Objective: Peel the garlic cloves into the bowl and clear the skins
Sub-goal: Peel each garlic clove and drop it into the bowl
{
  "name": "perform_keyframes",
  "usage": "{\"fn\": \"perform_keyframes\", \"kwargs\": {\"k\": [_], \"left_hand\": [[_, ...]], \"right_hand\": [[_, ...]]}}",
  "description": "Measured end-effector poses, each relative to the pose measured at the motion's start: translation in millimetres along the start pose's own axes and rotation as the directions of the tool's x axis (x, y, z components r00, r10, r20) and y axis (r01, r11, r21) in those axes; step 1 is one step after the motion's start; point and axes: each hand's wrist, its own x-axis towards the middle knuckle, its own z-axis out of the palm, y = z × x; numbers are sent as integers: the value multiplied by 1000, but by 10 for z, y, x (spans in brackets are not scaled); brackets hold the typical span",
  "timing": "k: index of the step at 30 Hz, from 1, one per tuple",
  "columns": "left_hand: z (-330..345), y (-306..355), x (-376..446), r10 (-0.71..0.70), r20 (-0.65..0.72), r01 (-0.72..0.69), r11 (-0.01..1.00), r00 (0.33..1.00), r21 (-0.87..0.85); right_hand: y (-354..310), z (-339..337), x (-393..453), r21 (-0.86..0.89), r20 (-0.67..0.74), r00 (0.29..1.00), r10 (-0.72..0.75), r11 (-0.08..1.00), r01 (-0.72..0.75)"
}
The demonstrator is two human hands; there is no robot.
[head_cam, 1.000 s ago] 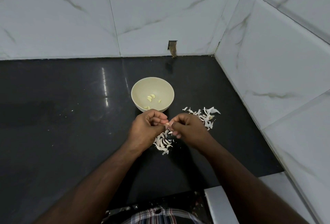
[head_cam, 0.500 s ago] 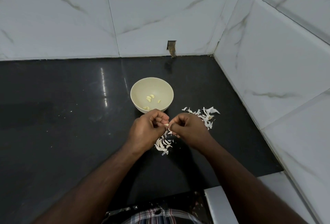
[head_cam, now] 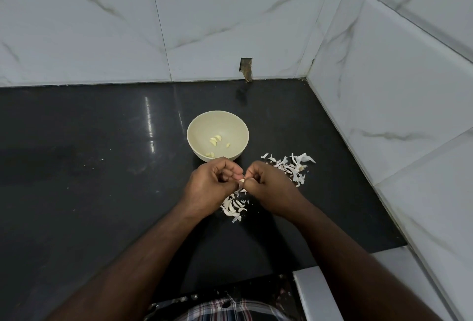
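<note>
- The black counter (head_cam: pixel 84 192) stretches away to the left, glossy, with a few pale specks on it; the person's left forearm crosses it toward the middle.
- The left hand (head_cam: pixel 210 185) is curled, its fingertips pinching the garlic clove (head_cam: pixel 241 180), which is held in the air just in front of the bowl.
- The clove shows only as a small pale tip between the two hands; a strip of skin seems to hang from it, though it is too small to be sure.
- The cream bowl (head_cam: pixel 194 126) sits just behind the hands, with about five peeled cloves (head_cam: pixel 215 139) lying loose on its bottom, pale yellow and smooth.
- Below the hands lies the near pile of skins (head_cam: pixel 234 205), thin white curls on the counter.
- The right hand (head_cam: pixel 271 187) is curled too, its fingertips pinching at the same clove from the other side.
- To the right, half hidden behind that hand, is the far pile of skins (head_cam: pixel 291 164), papery and loosely scattered.
- Risk, as I judge it: the clove is small and likely slick, so a hard tug could pop it out of the pinch onto the counter or among the skins.
- Skin flakes are light; a careless drop over the bowl could carry some in with the cloves.
- Two spread piles mean that a hasty sweep could leave bits behind or scatter them.
</note>
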Motion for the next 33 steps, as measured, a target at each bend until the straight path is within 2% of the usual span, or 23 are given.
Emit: {"fn": "perform_keyframes", "kwargs": {"k": [9,14,17,19,22,25,28,33], "left_hand": [[12,43,-27,-104,65,121,929,992,-350],[23,43,-24,-219,79,230,843,973,-486],[5,59,-28,-278,105,291,801,955,-523],[3,77,-31,-306,128,325,775,943,-542],[-4,110,-38,-330,163,362,740,930,-567],[-25,134,-56,-342,200,393,718,918,-575],[-59,137,-75,-338,222,403,720,915,-565],[-72,136,-93,-324,214,386,707,922,-592]], "right_hand": [[77,-102,6,93,-79,990,117,990,-110],[186,-206,4,-2,-172,981,88,996,-89],[211,-201,-16,-18,-180,981,67,997,-71],[171,-170,-45,75,-182,983,21,997,-7],[79,-81,-64,195,-106,991,-82,975,101],[28,8,-47,143,-138,980,-145,976,165],[10,33,-45,223,-209,974,-86,966,133],[-37,34,-56,374,-209,977,-28,921,107]]}}
